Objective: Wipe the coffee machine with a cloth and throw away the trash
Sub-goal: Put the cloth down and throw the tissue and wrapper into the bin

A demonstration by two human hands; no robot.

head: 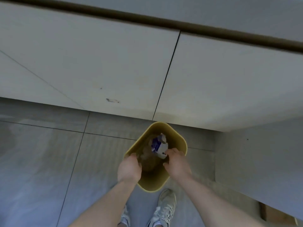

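Observation:
A yellow waste bin point(178, 140) stands on the tiled floor in front of the cabinet. Both hands hover over its mouth. My left hand point(129, 169) is above the near left rim with fingers curled downward, and I cannot see anything in it. My right hand point(177, 163) is over the right side, its fingertips at a crumpled white and purple wrapper point(159, 145) that sits inside the bin. Brown crumpled paper point(147, 159) lies deeper in the bin. The frame is blurred, so the grip is unclear. No cloth and no coffee machine are in view.
White cabinet fronts point(114, 63) with a dark counter edge point(164, 22) fill the upper half. A grey tiled floor point(41, 161) spreads to the left. My two white sneakers point(164, 208) stand just behind the bin. A cabinet side panel point(255, 161) rises at the right.

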